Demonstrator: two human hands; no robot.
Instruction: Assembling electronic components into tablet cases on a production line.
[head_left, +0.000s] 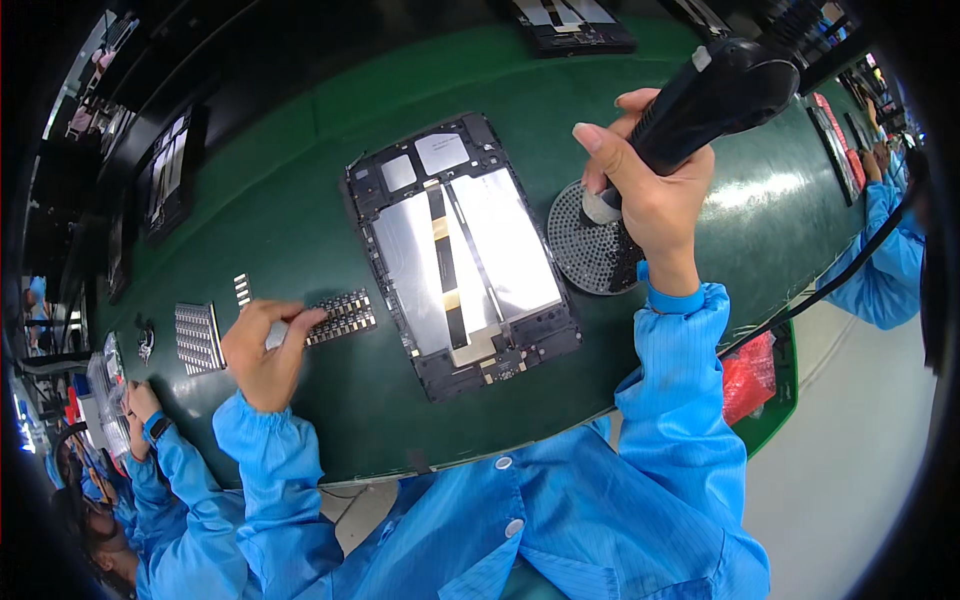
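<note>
An opened tablet (pixel 520 240) with silver battery panels and a black frame lies slightly turned on the green table in front of me. To its left, my left hand (pixel 265 345) pinches the edge of a small sheet of parts (pixel 347 314), dark with shiny patches in rows. My right hand (pixel 660 205) is wrapped round a black powered screwdriver (pixel 705 105), thumb extended along it. Beneath that hand sits a round grey dish full of holes (pixel 585 255), partly covered by dark bits. The driver's tip is hidden by my fingers.
Another parts sheet (pixel 198 338) and a short strip (pixel 242 289) lie at left. More opened tablets stand at the back (pixel 573 28) and far left (pixel 170 175). Co-workers' hands show at left (pixel 140 415) and right (pixel 877 160). A black cable (pixel 850 283) hangs above a green crate (pixel 785 400).
</note>
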